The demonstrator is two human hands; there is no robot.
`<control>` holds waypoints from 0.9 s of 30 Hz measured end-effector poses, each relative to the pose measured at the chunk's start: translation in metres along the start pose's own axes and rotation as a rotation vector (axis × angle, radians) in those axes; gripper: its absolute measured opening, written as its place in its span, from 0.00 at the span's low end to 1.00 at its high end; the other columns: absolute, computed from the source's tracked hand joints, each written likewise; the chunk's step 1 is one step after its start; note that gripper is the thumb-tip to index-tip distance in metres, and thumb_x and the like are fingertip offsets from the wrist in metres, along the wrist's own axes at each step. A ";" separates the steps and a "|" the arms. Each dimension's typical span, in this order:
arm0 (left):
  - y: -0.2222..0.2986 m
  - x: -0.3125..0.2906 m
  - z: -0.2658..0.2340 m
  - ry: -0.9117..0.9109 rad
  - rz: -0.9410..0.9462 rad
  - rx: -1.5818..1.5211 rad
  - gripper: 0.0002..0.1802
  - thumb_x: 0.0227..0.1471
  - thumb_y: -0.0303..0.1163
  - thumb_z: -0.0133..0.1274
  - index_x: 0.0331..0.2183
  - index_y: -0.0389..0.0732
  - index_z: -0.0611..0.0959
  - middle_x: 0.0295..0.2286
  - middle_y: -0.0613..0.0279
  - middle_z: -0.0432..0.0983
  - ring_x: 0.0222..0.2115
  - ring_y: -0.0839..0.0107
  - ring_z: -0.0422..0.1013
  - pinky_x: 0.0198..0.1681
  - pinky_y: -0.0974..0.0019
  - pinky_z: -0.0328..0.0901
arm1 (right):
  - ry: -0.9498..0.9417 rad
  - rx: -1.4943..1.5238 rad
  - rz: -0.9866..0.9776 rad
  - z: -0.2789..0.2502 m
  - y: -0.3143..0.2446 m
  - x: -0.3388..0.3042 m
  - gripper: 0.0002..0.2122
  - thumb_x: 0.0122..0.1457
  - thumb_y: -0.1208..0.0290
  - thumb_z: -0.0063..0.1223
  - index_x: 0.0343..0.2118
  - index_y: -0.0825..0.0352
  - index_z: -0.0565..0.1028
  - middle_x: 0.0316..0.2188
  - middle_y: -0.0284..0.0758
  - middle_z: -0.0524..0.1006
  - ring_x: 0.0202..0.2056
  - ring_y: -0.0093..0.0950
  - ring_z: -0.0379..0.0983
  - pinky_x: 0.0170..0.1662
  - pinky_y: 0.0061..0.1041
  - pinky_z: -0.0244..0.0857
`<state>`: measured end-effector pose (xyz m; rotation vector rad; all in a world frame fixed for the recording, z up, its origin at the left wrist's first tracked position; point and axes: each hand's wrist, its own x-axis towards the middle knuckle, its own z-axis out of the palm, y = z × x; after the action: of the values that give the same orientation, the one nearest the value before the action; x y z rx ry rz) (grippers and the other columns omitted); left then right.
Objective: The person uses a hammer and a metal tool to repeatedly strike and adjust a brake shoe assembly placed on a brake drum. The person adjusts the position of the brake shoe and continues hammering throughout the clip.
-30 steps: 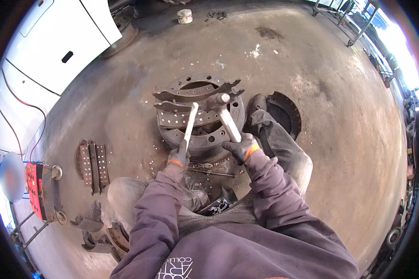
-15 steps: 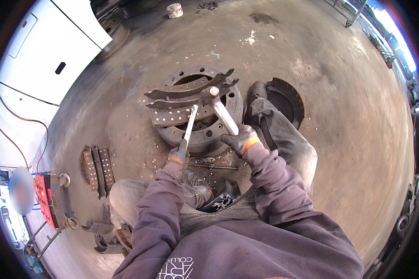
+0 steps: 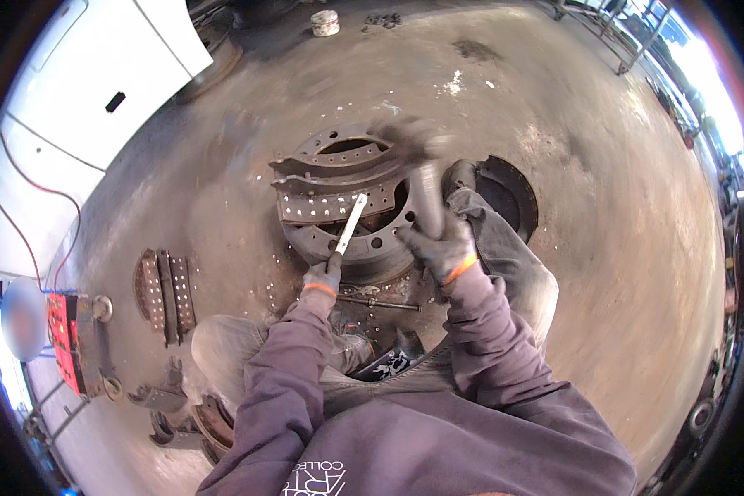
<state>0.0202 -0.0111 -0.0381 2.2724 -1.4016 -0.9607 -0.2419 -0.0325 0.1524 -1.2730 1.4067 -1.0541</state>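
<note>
My gloved left hand [image 3: 322,273] is closed round a flat, pale metal bar [image 3: 352,223]. The bar's far end meets the rivet-dotted lining of a brake shoe [image 3: 321,208]. That shoe lies across a grey brake drum [image 3: 343,248] on the floor, its curved metal edges running over the drum's opening. In my gloved right hand [image 3: 445,246] is a hammer [image 3: 426,198], held by its pale handle. The hammer's head, smeared by motion, hangs above the right side of the drum.
Riveted brake shoes [image 3: 164,296] lie on the floor at left, with more curved parts [image 3: 167,388] nearer me. A red-fronted box [image 3: 64,343] stands at far left, below a white vehicle panel [image 3: 74,99]. Beside my right leg is a dark round part [image 3: 512,194]. A rod [image 3: 380,303] lies before the drum.
My right hand has swung the hammer up and to the right, and its head is now blurred. The bar stays in my left hand against the shoe. The view has shifted slightly.
</note>
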 end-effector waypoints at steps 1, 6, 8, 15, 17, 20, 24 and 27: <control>0.001 -0.003 0.002 0.014 -0.002 0.001 0.37 0.59 0.64 0.42 0.37 0.37 0.86 0.37 0.38 0.79 0.44 0.38 0.73 0.49 0.45 0.66 | 0.067 0.113 -0.005 0.000 -0.021 -0.002 0.09 0.54 0.70 0.65 0.32 0.69 0.77 0.22 0.31 0.76 0.20 0.21 0.70 0.22 0.23 0.64; 0.010 -0.012 -0.005 0.006 0.004 -0.014 0.35 0.59 0.62 0.43 0.39 0.38 0.86 0.39 0.38 0.78 0.45 0.39 0.72 0.50 0.45 0.66 | 0.276 -0.006 -0.300 0.014 0.007 0.024 0.07 0.57 0.70 0.62 0.32 0.67 0.76 0.25 0.32 0.77 0.25 0.26 0.73 0.28 0.26 0.67; 0.017 -0.009 -0.007 -0.021 -0.051 -0.014 0.34 0.59 0.62 0.42 0.40 0.40 0.86 0.40 0.40 0.79 0.45 0.39 0.72 0.50 0.46 0.66 | 0.267 -0.517 -0.071 0.036 0.080 0.044 0.13 0.56 0.62 0.62 0.36 0.68 0.78 0.30 0.37 0.80 0.33 0.33 0.77 0.36 0.30 0.71; 0.005 0.000 -0.003 0.018 0.023 0.009 0.39 0.59 0.65 0.38 0.39 0.38 0.86 0.39 0.37 0.78 0.45 0.38 0.73 0.50 0.45 0.66 | -0.161 -0.374 0.377 0.013 0.090 0.033 0.20 0.50 0.59 0.68 0.37 0.72 0.78 0.23 0.35 0.78 0.22 0.27 0.74 0.27 0.31 0.70; -0.002 0.003 0.000 0.017 0.020 0.025 0.39 0.59 0.65 0.40 0.37 0.37 0.86 0.37 0.36 0.79 0.44 0.38 0.73 0.49 0.45 0.66 | -0.049 -0.329 0.178 0.010 0.045 0.021 0.23 0.49 0.51 0.66 0.35 0.70 0.79 0.24 0.38 0.80 0.26 0.30 0.76 0.34 0.30 0.71; -0.003 -0.004 0.002 0.067 0.015 -0.008 0.38 0.59 0.64 0.42 0.34 0.36 0.86 0.34 0.37 0.79 0.42 0.38 0.73 0.46 0.46 0.66 | 0.107 0.035 0.082 0.021 0.019 0.017 0.15 0.49 0.65 0.69 0.32 0.71 0.78 0.24 0.36 0.79 0.27 0.22 0.74 0.31 0.27 0.69; 0.023 -0.007 0.002 0.000 0.021 -0.056 0.38 0.59 0.64 0.43 0.34 0.35 0.86 0.34 0.38 0.79 0.41 0.37 0.73 0.47 0.47 0.66 | 0.279 -0.283 -0.099 0.034 0.126 0.042 0.13 0.49 0.64 0.70 0.32 0.67 0.78 0.26 0.34 0.79 0.26 0.24 0.75 0.29 0.28 0.70; -0.012 -0.001 0.014 0.047 -0.016 -0.052 0.39 0.58 0.66 0.42 0.35 0.35 0.86 0.34 0.39 0.80 0.42 0.38 0.74 0.47 0.47 0.65 | -0.163 -0.586 0.474 0.038 0.134 0.049 0.28 0.44 0.52 0.70 0.41 0.72 0.79 0.31 0.43 0.82 0.33 0.36 0.79 0.39 0.33 0.74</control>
<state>0.0186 -0.0033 -0.0545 2.2562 -1.3257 -0.9312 -0.2325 -0.0691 0.0095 -1.2872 1.8391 -0.2128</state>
